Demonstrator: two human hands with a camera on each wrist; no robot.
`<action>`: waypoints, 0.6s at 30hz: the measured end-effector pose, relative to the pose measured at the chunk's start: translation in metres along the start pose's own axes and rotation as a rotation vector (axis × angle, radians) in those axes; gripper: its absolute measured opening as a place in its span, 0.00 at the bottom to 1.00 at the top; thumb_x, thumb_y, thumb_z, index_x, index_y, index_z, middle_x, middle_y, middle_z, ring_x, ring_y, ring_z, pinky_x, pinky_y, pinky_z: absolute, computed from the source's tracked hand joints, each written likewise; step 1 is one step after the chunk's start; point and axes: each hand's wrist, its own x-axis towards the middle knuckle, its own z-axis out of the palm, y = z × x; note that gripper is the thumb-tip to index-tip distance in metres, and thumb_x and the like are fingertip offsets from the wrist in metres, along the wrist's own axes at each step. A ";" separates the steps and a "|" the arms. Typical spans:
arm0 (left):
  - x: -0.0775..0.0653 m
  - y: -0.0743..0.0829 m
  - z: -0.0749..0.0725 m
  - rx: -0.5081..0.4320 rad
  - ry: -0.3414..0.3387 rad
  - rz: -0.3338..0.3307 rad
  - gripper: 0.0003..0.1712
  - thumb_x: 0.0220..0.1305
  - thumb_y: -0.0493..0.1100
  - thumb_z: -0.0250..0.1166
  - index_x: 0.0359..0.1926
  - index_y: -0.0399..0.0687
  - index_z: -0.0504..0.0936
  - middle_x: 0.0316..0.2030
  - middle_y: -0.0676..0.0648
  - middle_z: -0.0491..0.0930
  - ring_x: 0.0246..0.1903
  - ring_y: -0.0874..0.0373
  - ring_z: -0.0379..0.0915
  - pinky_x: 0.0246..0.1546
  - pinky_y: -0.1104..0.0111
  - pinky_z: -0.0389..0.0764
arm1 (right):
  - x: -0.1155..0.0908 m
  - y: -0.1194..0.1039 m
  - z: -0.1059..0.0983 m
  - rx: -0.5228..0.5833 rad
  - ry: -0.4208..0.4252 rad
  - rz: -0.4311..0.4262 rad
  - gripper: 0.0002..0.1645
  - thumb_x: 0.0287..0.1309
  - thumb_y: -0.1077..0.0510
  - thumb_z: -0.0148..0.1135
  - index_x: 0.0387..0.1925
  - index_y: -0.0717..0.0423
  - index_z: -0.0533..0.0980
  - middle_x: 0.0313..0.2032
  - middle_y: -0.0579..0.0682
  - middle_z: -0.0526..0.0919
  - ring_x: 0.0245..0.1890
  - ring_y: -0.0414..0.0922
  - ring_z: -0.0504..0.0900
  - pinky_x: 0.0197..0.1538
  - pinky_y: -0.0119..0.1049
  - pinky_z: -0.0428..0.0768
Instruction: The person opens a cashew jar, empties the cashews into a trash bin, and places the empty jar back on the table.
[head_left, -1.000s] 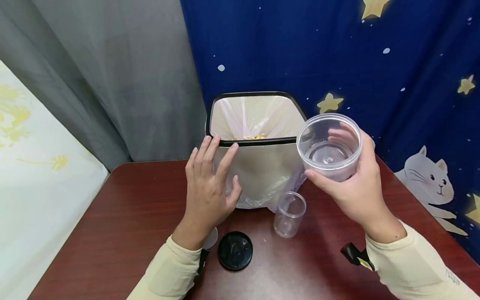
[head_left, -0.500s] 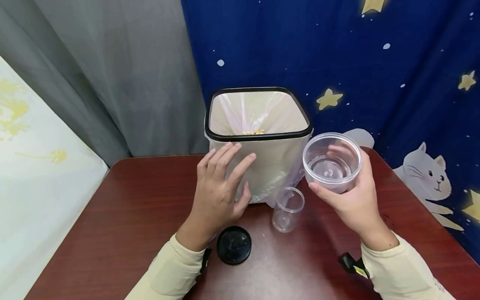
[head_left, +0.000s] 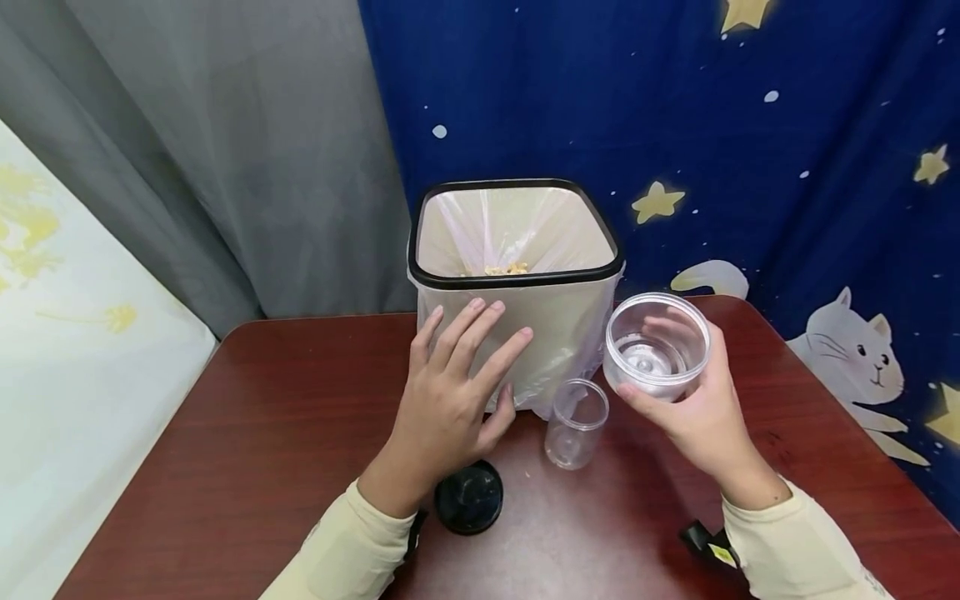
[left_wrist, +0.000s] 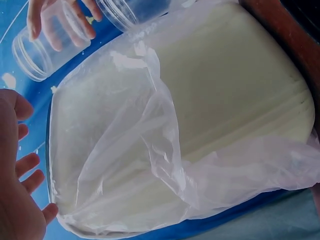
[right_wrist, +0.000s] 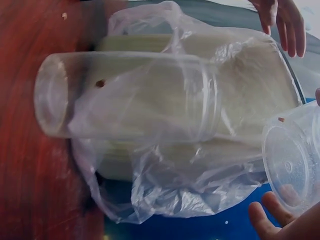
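Observation:
My right hand [head_left: 708,429] grips a wide clear plastic jar [head_left: 660,371], lidless and a little tilted, to the right of the trash bin [head_left: 517,281]. Nothing shows inside the jar but its moulded base. The bin has a black rim and a thin, see-through liner, with yellowish crumbs [head_left: 508,268] inside. In front of the bin my left hand [head_left: 453,400] hovers with spread, relaxed fingers, holding nothing. A taller, narrower clear jar [head_left: 573,437] stands upright on the table between the hands. In the right wrist view a small brown speck [right_wrist: 100,83] shows at this taller jar [right_wrist: 135,100].
A round black lid [head_left: 469,504] lies on the red-brown table [head_left: 300,450], partly behind my left wrist. A grey curtain [head_left: 300,150] and a blue star-patterned curtain [head_left: 540,92] hang behind. A white cloth [head_left: 97,375] borders the left edge.
The wide jar has come down beside the bin, still in my right hand. My left hand has drawn off the bin's rim, moving right and toward me.

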 end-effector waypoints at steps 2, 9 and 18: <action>-0.002 0.002 0.001 0.002 -0.007 0.006 0.32 0.57 0.43 0.60 0.65 0.54 0.76 0.68 0.41 0.70 0.70 0.45 0.62 0.69 0.40 0.58 | -0.002 0.003 -0.004 -0.027 -0.012 0.000 0.58 0.37 0.79 0.74 0.70 0.56 0.58 0.61 0.55 0.76 0.63 0.42 0.74 0.58 0.22 0.72; -0.017 0.003 -0.003 0.034 -0.048 0.020 0.30 0.57 0.46 0.59 0.63 0.53 0.78 0.66 0.42 0.72 0.68 0.45 0.65 0.66 0.41 0.61 | -0.008 0.017 -0.011 -0.104 -0.042 0.047 0.59 0.39 0.76 0.75 0.71 0.52 0.56 0.62 0.52 0.76 0.63 0.39 0.73 0.58 0.20 0.71; -0.031 0.000 -0.002 0.042 -0.095 0.021 0.25 0.67 0.48 0.49 0.60 0.53 0.80 0.64 0.42 0.74 0.67 0.46 0.67 0.64 0.43 0.64 | -0.008 0.031 -0.013 -0.135 -0.058 0.100 0.55 0.42 0.72 0.76 0.69 0.50 0.57 0.61 0.44 0.78 0.62 0.33 0.73 0.58 0.18 0.69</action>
